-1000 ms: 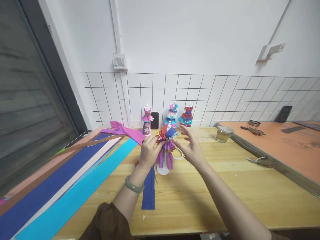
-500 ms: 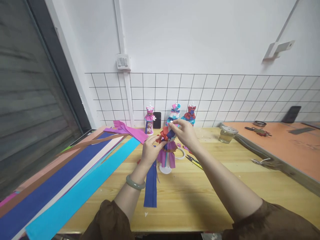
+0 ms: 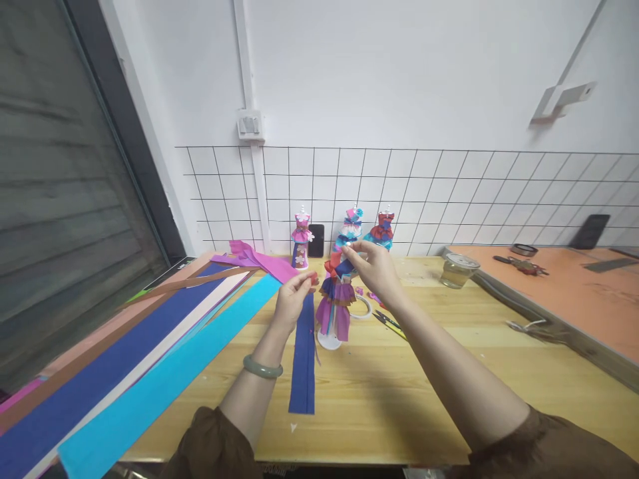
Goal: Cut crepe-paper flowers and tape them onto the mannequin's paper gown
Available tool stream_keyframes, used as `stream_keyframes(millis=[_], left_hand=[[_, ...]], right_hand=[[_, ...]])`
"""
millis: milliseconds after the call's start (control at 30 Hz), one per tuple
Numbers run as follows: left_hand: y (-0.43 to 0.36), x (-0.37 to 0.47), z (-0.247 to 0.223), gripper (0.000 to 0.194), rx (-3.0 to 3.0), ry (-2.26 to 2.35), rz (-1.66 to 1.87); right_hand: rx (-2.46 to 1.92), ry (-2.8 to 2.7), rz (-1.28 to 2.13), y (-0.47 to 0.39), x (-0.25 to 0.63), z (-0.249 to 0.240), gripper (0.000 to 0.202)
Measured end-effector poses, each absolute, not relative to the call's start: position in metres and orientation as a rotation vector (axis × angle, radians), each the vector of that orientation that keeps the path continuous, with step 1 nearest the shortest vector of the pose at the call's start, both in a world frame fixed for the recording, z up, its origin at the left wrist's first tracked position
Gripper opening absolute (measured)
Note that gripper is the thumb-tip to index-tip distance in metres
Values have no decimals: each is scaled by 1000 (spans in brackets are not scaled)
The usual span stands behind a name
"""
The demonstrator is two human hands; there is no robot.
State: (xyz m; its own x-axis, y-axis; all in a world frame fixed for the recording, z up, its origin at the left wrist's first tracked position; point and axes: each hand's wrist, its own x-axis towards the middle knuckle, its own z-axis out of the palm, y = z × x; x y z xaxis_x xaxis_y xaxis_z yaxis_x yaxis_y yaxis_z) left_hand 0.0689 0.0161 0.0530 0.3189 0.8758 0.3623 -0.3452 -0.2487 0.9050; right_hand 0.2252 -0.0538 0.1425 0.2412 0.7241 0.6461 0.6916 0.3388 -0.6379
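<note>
A small dress form (image 3: 334, 320) stands on a round white base, dressed in crepe paper: red and blue on top, purple ruffles below. My right hand (image 3: 378, 271) pinches it at the top, by the neck. Just left of the form, my left hand (image 3: 291, 303) is closed in a pinch on a small red piece (image 3: 313, 279), apart from the dress; its exact shape is too small to make out. Below my left hand a dark blue paper strip (image 3: 302, 372) lies on the wooden table (image 3: 379, 432).
Long coloured crepe paper strips (image 3: 174, 359) cover the left side. Behind are a pink dress form (image 3: 301, 233), two more dressed forms and a phone (image 3: 316, 241). Tape (image 3: 367, 307) and yellow-handled snips (image 3: 389, 323) lie right of the form, a lidded cup (image 3: 458, 271) farther right.
My left hand has drawn away from the dress to the left, with the small red piece between its fingers. My right hand stays at the form's top. The view has shifted slightly.
</note>
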Motion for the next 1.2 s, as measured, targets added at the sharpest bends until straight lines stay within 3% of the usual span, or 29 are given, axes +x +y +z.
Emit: stream_keyframes(millis=[267, 433, 533, 800, 1200], left_hand=[[4, 64, 57, 56, 1222, 467, 1274], [-3, 61, 63, 28, 1268, 522, 1258], [-8, 62, 68, 21, 1322, 518, 1248], [-12, 77, 76, 18, 1494, 448, 1113], [-3, 90, 78, 22, 1616, 478, 1185]], right_hand=[[-1360, -1442, 36, -56, 224, 145, 31], [-1336, -1432, 87, -55, 225, 143, 32], [-1323, -1429, 105, -53, 226, 141, 33], [-1305, -1448, 140, -54, 226, 141, 36], [-1304, -1443, 137, -50, 227, 138, 34]])
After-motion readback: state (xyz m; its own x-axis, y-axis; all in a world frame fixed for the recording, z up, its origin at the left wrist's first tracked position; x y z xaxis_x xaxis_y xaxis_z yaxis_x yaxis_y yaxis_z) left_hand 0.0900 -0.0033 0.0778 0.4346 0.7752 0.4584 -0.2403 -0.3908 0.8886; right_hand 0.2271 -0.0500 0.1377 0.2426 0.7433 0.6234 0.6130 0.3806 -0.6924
